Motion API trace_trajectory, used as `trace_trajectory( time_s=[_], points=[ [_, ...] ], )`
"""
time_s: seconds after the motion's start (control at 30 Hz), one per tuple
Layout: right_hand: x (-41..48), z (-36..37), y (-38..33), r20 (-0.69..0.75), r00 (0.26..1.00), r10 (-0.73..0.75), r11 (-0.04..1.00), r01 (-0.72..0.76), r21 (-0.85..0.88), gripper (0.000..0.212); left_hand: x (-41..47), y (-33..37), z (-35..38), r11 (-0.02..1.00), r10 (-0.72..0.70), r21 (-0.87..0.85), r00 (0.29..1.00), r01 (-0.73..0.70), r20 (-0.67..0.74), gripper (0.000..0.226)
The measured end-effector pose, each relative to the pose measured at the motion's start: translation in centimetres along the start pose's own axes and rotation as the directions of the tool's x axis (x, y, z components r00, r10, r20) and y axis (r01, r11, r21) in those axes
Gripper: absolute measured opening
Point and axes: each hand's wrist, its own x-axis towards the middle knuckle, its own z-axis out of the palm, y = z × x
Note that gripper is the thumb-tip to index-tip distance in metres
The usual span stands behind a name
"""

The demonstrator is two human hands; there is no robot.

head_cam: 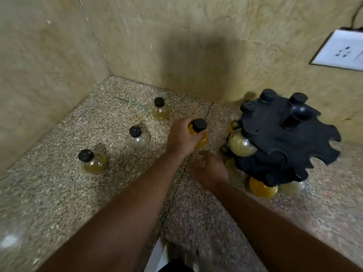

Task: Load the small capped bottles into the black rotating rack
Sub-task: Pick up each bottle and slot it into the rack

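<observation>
My left hand (183, 137) is closed around an orange bottle with a black cap (200, 125), held just left of the black rotating rack (282, 138). My right hand (211, 169) hovers low beside the rack's left side, fingers apart and holding nothing. The rack has notched edges and several bottles hang in it, among them a pale one (240, 144) and an orange one (262, 188). Three loose capped bottles stand on the counter to the left: a yellowish one (160, 109), a clear one (138, 137) and an olive one (94, 162).
The speckled stone counter (59, 193) sits in a corner of beige tiled walls (176, 36). A white wall socket (341, 51) with a cable is at the upper right. The picture is motion-blurred.
</observation>
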Motion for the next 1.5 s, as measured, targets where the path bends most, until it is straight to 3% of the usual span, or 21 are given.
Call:
trace_trajectory(
  time_s=[0.27,0.4,0.57,0.7,0.8,1.13,1.3,1.5],
  points=[
    [-6.7,-3.4,5.4,-0.188,0.968,0.165,0.958,-0.112,0.263,0.027,-9.1,3.4,1.7,0.999,-0.035,0.004,0.998,0.036,-0.048,0.046],
    [-9.7,-6.4,7.8,-0.312,0.912,0.267,0.880,-0.099,0.464,0.027,-12.4,6.4,3.7,0.999,0.048,0.002,0.998,-0.048,-0.042,0.043],
    [-11.2,-10.5,9.3,-0.367,0.863,0.347,0.671,0.045,0.740,0.037,-13.9,9.7,5.9,0.986,0.167,0.005,0.986,-0.167,-0.005,0.046],
    [-11.2,-13.3,9.4,-0.287,0.894,0.345,0.493,0.087,0.866,0.021,-13.4,11.1,6.7,0.981,0.195,0.006,0.980,-0.195,0.037,0.052],
    [-10.7,-14.5,9.0,-0.183,0.908,0.376,0.389,0.024,0.921,0.016,-12.7,11.6,6.9,0.978,0.207,0.011,0.976,-0.208,0.063,0.051],
    [-8.5,-16.1,8.6,-0.072,0.897,0.437,0.298,-0.068,0.952,0.019,-10.8,13.6,7.8,0.949,0.277,0.103,0.945,-0.297,0.174,0.050],
    [-8.0,-16.1,8.9,-0.113,0.899,0.424,0.421,-0.085,0.903,0.013,-10.2,13.5,8.2,0.926,0.288,0.211,0.948,-0.312,0.136,0.050],
    [-7.6,-14.9,8.6,-0.145,0.891,0.431,0.435,-0.064,0.898,0.011,-10.6,12.8,9.1,0.910,0.300,0.282,0.952,-0.305,0.062,0.049]
  ],
)
